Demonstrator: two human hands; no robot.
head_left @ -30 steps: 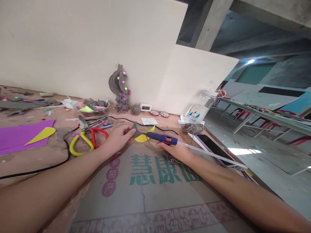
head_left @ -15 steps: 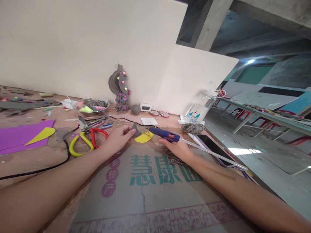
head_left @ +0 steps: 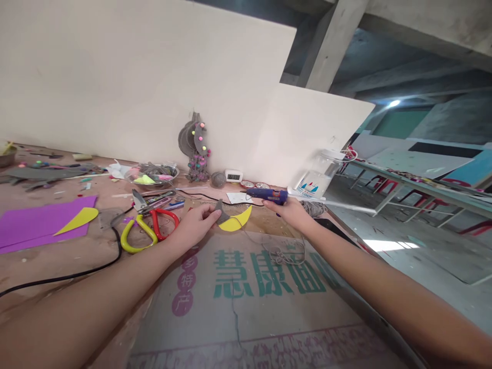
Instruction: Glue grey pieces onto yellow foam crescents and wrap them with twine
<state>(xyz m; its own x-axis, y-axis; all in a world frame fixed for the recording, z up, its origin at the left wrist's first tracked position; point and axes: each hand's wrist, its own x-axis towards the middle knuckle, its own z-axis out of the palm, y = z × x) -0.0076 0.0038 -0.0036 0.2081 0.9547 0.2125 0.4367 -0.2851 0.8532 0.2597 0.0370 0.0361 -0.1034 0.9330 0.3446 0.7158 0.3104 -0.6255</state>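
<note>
Between the fingertips of my left hand [head_left: 202, 219] is the grey end of a crescent piece. Its yellow part [head_left: 236, 221] shows to the right of the fingers, with thin grey yarn across it. My right hand [head_left: 289, 211] is closed round a blue glue gun [head_left: 267, 195], whose nozzle points left above the crescent. A long clear glue stick [head_left: 338, 203] extends from the gun's back. Loose yarn [head_left: 286, 253] trails onto the printed cardboard [head_left: 200, 328] below the hands.
Yellow-handled scissors [head_left: 138, 236] and red-handled pliers [head_left: 166, 223] lie left, beside purple sheets [head_left: 42, 220]. Behind are a bowl of scraps [head_left: 154, 177], a decorated grey ornament [head_left: 197, 148], a small clock [head_left: 233, 176] and a clear plastic jar [head_left: 317, 174]. A dark phone [head_left: 334, 230] lies right.
My right hand has moved the glue gun up and right, away from the crescent. More of the yellow surface shows. The camera view has shifted slightly.
</note>
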